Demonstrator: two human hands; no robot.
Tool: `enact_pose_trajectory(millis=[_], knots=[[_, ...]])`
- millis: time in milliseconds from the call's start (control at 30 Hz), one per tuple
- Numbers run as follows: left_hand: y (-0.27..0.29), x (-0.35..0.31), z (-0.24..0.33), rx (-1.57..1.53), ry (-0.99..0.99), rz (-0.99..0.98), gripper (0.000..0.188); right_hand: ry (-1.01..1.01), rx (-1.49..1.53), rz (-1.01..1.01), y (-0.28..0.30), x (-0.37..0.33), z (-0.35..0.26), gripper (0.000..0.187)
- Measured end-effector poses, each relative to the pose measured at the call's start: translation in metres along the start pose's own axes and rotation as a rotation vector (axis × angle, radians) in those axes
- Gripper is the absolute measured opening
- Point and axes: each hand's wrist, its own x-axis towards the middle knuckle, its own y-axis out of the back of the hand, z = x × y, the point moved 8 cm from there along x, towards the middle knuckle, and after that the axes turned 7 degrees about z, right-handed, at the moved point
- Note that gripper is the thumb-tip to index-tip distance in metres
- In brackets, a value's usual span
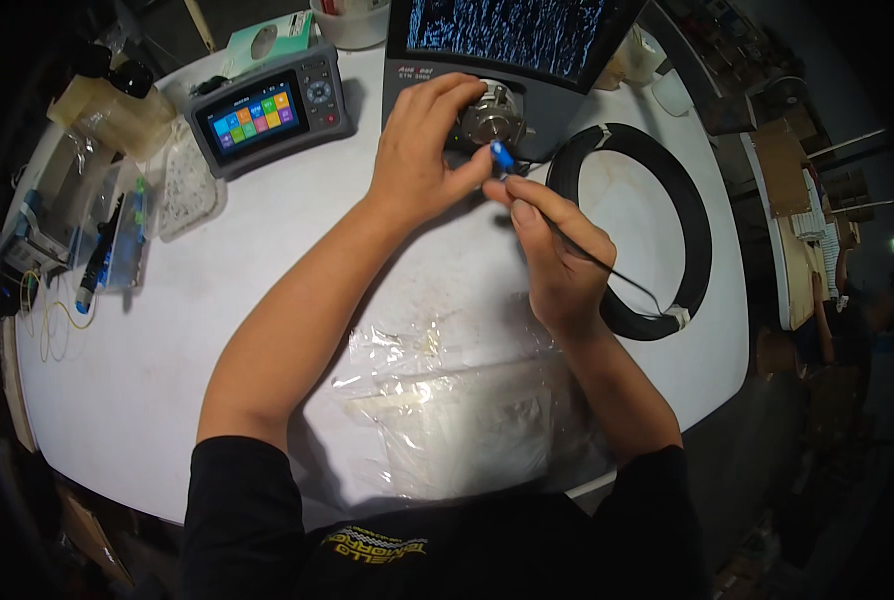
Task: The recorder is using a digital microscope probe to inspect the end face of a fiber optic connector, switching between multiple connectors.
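Observation:
My right hand [567,245] pinches a blue fibre-optic connector [503,155] on a thin black cable [607,268]. The cable runs from under my fingers to a tied black cable coil [702,210] on the right. Just beyond the connector is the round metal fixture [494,118] on the front of a dark device with a screen [512,30]. My left hand [422,145] curls its fingers round the fixture's left side, the thumb stretched toward the connector. Whether the connector tip touches the fixture I cannot tell.
A grey handheld tester [267,110] with a lit colour screen stands at the back left. Further left are a clear holder with a blue-tipped pen-like tool [97,255] and thin yellow fibre [62,315]. Clear plastic bags [462,430] lie near me. A white tub [352,25] stands behind.

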Motion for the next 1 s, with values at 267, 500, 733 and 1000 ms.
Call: enact_pose_trajectory(millis=[267, 500, 733, 1000], knots=[[-0.001, 0.004, 0.001, 0.014, 0.027, -0.008, 0.064, 0.485, -0.311, -0.029, -0.001, 0.004, -0.008, 0.034], [-0.001, 0.006, -0.001, 0.01, 0.02, -0.023, 0.066, 0.49, -0.329, -0.075, -0.012, 0.003, -0.005, 0.032], [-0.003, 0.002, -0.002, 0.035, 0.022, -0.029, 0.068, 0.502, -0.372, -0.037, -0.009, -0.001, -0.003, 0.033], [-0.003, 0.003, 0.001, 0.038, 0.028, -0.028, 0.067, 0.487, -0.364, -0.019, -0.007, 0.0, -0.003, 0.034]])
